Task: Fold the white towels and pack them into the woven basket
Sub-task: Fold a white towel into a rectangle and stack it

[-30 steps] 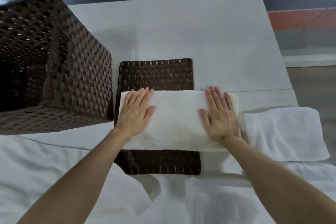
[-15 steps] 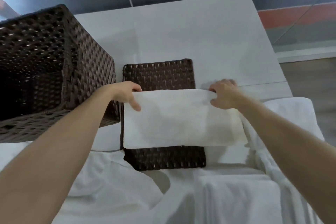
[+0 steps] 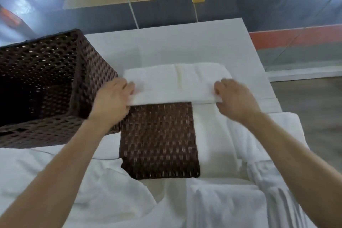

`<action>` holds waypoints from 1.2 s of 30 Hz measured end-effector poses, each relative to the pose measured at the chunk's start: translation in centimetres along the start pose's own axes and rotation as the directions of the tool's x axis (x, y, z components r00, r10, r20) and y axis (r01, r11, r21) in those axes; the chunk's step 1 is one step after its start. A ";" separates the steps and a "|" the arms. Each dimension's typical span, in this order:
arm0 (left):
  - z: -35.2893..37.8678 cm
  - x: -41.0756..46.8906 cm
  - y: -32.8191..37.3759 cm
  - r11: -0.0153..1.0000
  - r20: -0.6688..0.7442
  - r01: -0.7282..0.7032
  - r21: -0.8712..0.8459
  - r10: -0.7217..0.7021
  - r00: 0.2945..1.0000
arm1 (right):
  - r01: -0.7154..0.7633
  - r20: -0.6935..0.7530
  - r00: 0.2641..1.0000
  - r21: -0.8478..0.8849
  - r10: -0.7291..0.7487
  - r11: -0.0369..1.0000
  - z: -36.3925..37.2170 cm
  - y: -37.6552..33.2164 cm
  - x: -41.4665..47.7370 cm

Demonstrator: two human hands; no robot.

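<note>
A folded white towel (image 3: 175,83) lies across the far end of a flat dark woven lid (image 3: 159,140) on the white table. My left hand (image 3: 112,100) grips the towel's near left corner. My right hand (image 3: 233,96) grips its near right corner. The deep dark woven basket (image 3: 88,72) stands open at the left, its inside dark, and touches the lid's left edge.
More white towels lie near me: a crumpled one (image 3: 103,190) at the front left, a folded one (image 3: 227,207) at the front, another (image 3: 277,135) at the right. The white table (image 3: 166,48) ends at the right, with floor beyond.
Both hands went from lying flat on the towel to gripping its edge. The towel has moved away from me to the lid's far end, and looks narrower front to back.
</note>
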State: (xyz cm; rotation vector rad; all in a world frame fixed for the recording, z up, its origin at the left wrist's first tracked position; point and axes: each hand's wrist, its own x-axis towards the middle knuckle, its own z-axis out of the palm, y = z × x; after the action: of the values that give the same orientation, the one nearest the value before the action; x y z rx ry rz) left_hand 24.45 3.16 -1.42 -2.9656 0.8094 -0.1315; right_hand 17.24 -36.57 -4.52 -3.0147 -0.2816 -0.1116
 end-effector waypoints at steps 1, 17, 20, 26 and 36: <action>2.1 -1.3 0.8 0.999 0.125 0.029 0.015 -0.031 0.992 | 0.033 0.133 0.991 -0.057 -0.026 0.998 2.1 -0.5 -1.2; 16.7 1.1 5.2 0.959 0.301 0.254 -0.127 -0.207 0.931 | -0.172 0.169 0.971 0.002 0.169 0.985 14.3 -1.7 2.8; 17.3 1.1 2.0 0.887 0.279 0.432 -0.162 -0.378 0.882 | -0.168 0.113 0.979 -0.001 0.167 0.986 14.7 -1.4 2.4; 14.2 5.0 -0.8 0.636 0.530 0.725 -0.265 -0.531 0.660 | -0.181 0.122 0.976 0.007 0.179 0.983 14.6 -1.6 2.4; 14.6 5.6 -4.1 0.182 0.780 0.926 -0.330 -0.501 0.376 | -0.177 0.089 0.980 0.005 0.176 0.984 15.3 -1.5 2.4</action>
State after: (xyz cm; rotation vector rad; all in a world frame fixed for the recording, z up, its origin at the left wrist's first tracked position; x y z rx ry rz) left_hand 32.74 4.38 -15.25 -3.4070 -1.1087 1.2499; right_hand 20.23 -32.88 -19.37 -3.0187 -0.0212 0.0382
